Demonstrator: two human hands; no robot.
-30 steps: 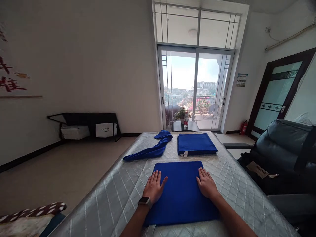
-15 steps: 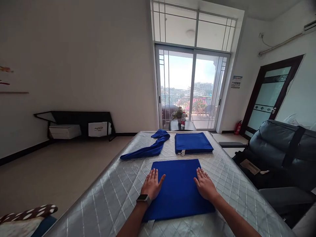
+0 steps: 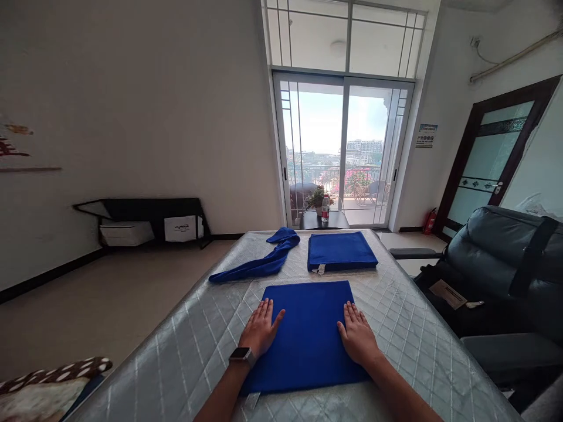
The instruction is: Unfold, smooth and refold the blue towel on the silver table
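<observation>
Neither palm shows: our left hand [image 3: 258,329] and right hand [image 3: 358,337] lie flat, fingers stretched, thumbs out, covering parts of the side edges of the folded blue cloth [image 3: 310,334]. That's on the near part of our silver quilted mattress [image 3: 409,346], and our forearms [image 3: 220,390] run out of frame below. Polka-dot fabric [image 3: 61,371] is cropped lower left; we can't count layers in the folded blue stack [image 3: 342,251]. We count one stack, one loose blue strip [image 3: 269,265], two white labels [image 3: 253,401], one smartwatch [image 3: 240,353]!
</observation>
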